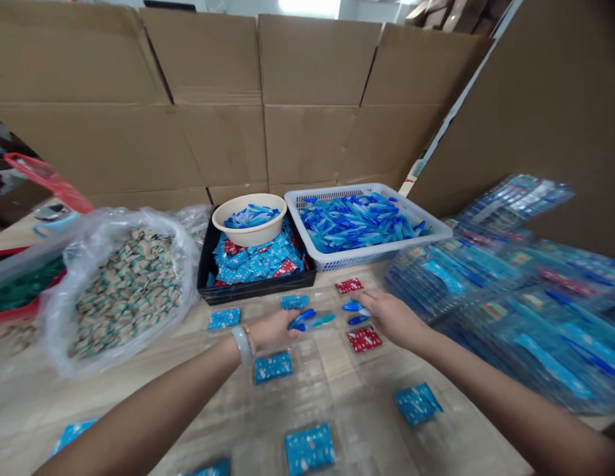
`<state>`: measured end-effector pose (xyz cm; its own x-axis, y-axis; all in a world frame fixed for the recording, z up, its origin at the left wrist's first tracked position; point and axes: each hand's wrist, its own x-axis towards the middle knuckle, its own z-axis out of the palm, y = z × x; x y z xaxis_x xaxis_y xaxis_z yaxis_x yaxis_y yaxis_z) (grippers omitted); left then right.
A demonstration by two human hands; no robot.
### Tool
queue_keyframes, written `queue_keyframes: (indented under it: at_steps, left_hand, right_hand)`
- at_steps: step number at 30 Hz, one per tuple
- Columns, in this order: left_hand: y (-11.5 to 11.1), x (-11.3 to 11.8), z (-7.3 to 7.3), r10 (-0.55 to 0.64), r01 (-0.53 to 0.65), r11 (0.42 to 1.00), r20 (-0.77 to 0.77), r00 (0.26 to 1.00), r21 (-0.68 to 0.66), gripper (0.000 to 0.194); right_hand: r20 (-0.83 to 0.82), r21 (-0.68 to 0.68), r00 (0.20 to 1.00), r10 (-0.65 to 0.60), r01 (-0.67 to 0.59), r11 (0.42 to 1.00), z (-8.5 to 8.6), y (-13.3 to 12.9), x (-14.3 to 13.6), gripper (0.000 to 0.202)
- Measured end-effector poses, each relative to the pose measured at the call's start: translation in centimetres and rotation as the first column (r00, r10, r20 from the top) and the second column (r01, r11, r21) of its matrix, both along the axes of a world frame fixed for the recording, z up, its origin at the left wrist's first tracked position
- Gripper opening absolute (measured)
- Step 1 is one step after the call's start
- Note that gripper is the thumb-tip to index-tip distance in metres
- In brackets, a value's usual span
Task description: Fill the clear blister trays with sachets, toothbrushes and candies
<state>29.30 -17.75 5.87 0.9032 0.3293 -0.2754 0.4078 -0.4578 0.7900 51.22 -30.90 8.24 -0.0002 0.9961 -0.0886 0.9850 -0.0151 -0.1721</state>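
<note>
My left hand [275,330] is closed on several blue and teal leaf-shaped pieces [312,321] over the middle of the table. To its right, my right hand [384,314] pinches a blue piece [354,307], with another blue piece [358,320] just below the fingers. Red patterned packets [365,338] lie above and below that hand. Blue patterned packets [274,367] are spread around my left hand and nearer the front, several on clear plastic trays.
A white basket [371,254] of blue pieces stands behind my hands, beside a black tray [252,291] with packets and a cream bowl [250,236]. A plastic bag [188,264] of small packets is left; stacked clear packages [530,311] are right. Cardboard [213,145] walls the back.
</note>
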Motion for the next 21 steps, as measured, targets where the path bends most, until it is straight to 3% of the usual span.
queue_keyframes:
  at_steps: [4, 6, 10, 13, 16, 21]
  left_hand:
    - [1.1, -0.7, 1.2, -0.017, 0.016, 1.000, 0.047, 0.999, 0.018, 0.036]
    - [1.9, -1.8, 1.9, 0.050, -0.054, 0.997, 0.076, 0.996, 0.060, 0.032]
    - [3.8, -6.8, 3.3, 0.342, -0.337, 0.935, -0.022, 0.940, 0.111, 0.027]
    - [4.2, -11.4, 4.0, 0.446, -0.432, 0.892, -0.106, 0.889, 0.131, 0.023]
    - [3.6, -14.2, 3.4, 0.417, -0.399, 0.906, -0.125, 0.900, 0.142, 0.023]
    - [3.0, -14.9, 0.2, 0.301, -0.267, 0.908, -0.061, 0.952, 0.324, 0.010]
  right_hand:
    - [0.070, -0.082, 0.981, 0.178, -0.172, 0.982, -1.6, 0.9, -3.5, 0.039]
    - [0.124, -0.114, 0.959, 0.257, -0.243, 0.963, -2.7, 1.5, -5.0, 0.035]
    - [0.229, -0.140, 0.933, 0.278, -0.251, 0.958, -4.0, 2.6, -6.7, 0.028]
    - [0.261, -0.159, 0.929, 0.262, -0.226, 0.961, -3.9, 3.6, -7.4, 0.027]
    - [0.252, -0.184, 0.930, 0.269, -0.227, 0.956, -3.3, 4.9, -8.2, 0.032]
    - [0.223, -0.204, 0.950, 0.219, -0.175, 0.963, -2.0, 6.1, -10.1, 0.034]
